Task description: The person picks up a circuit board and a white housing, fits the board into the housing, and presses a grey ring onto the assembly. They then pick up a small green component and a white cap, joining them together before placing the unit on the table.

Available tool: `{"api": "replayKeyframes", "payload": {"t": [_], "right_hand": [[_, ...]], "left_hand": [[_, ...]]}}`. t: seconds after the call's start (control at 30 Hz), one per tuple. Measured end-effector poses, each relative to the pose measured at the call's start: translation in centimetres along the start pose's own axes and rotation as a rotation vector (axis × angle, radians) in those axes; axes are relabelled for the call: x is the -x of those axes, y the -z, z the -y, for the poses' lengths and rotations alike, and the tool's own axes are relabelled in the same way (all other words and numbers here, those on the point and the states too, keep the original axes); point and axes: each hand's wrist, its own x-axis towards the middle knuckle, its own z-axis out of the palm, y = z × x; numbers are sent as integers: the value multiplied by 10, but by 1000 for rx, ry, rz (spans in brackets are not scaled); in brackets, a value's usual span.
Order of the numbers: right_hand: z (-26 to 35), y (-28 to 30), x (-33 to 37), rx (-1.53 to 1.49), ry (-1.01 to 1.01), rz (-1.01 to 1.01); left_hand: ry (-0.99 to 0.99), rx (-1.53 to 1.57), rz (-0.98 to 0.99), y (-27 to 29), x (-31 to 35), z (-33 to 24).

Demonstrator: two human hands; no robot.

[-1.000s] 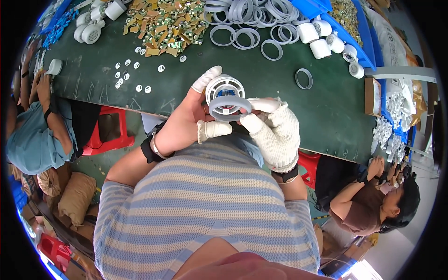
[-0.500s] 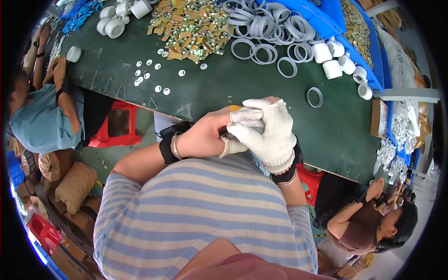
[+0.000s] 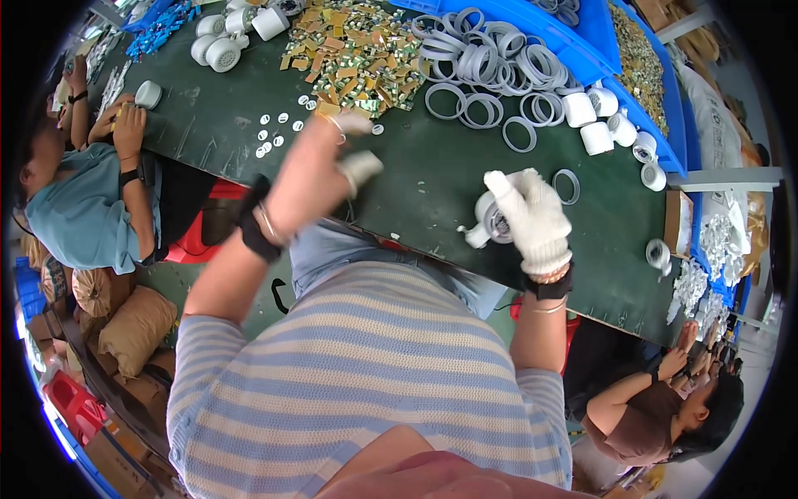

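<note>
Head view, round white housing (image 3: 486,209), grey-centred, right fingers (image 3: 501,185) closed on it, left fingers (image 3: 355,124) apart

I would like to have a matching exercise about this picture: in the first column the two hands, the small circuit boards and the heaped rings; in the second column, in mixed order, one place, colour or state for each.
Column one
1. Right hand
2. Left hand
3. Small circuit boards
4. Heaped rings

Column two
A. Orange and green, in a pile
B. Blurred, with thumb and fingers apart
C. Grey, beside a blue bin
D. White-gloved, holding a white round part

Right pairs: 1-D, 2-B, 3-A, 4-C
</note>
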Motion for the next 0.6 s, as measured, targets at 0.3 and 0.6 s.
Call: {"api": "replayKeyframes", "payload": {"t": [0.3,0.6], "right_hand": [[4,7,15,189,366,-327],[-10,-33,54,449,363,-301]], "left_hand": [[-129,-417,-68,31,-51,74],[268,-12,-17,12,-35,41]]}}
